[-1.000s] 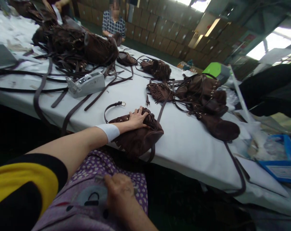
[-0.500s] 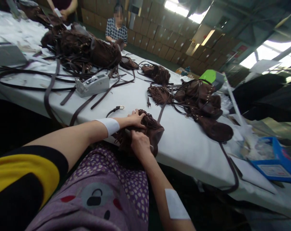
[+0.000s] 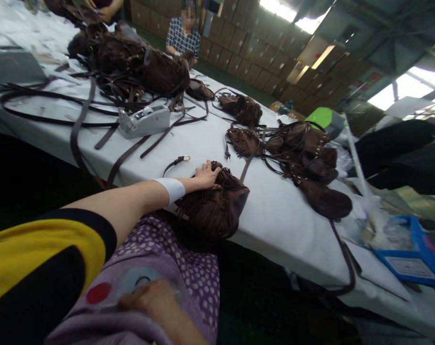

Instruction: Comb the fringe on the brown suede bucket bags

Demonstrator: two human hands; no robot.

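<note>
A dark brown fringed bag [image 3: 217, 211] lies at the table's front edge, close to my body. My left hand [image 3: 207, 176] grips its upper side, the fingers bent over the fringe. A short strap with a metal buckle [image 3: 181, 158] sticks out beyond that hand on the tabletop. My right hand [image 3: 149, 299] is low, in front of the purple apron [image 3: 192, 268] and apart from the bag. Its fingers are curled and smeared by motion. Whatever they hold is hidden.
A grey tape dispenser [image 3: 145, 120] stands beyond my left forearm among loose straps. More brown bags form a large pile [image 3: 131, 62] at the back left and a smaller group [image 3: 303, 153] to the right. A blue box [image 3: 407, 261] sits far right. A person [image 3: 183, 36] is across the table.
My right hand has left the bag and dropped down to the front of the apron. My left hand stays on the bag. The view has shifted slightly.
</note>
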